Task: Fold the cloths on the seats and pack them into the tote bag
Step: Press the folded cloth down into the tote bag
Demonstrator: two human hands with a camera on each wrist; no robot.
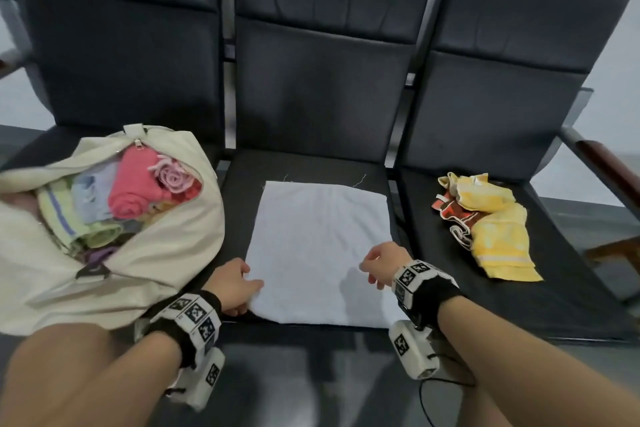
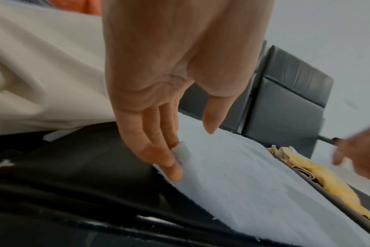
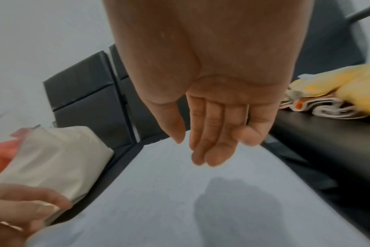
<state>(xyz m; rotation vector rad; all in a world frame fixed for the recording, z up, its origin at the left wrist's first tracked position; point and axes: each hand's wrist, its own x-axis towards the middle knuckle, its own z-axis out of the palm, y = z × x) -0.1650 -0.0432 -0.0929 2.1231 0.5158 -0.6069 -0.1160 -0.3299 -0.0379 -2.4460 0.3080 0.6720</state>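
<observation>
A pale blue-white towel (image 1: pixel 320 250) lies spread flat on the middle seat (image 1: pixel 239 166) of a row of black padded chairs, roughly rectangular, with loose threads at its far corners and a soft, nubby pile. The left hand (image 1: pixel 233 286) is at its near left edge, a small tuft of the edge caught between its nearly straight fingers (image 2: pixel 158 155). The right hand (image 1: pixel 382 262) hovers just above the towel's near right part, fingers relaxed and holding nothing, its shadow on the cloth. On the left seat sits a cream tote bag (image 1: pixel 173 243), unzipped and slumped, stuffed with rolled cloths: pink, light blue, green-striped, purple. On the right seat a crumpled yellow cloth (image 1: pixel 498 229) lies with a red, black and white printed cloth (image 1: pixel 453 215) tucked partly under it. I can read no writing anywhere.
</observation>
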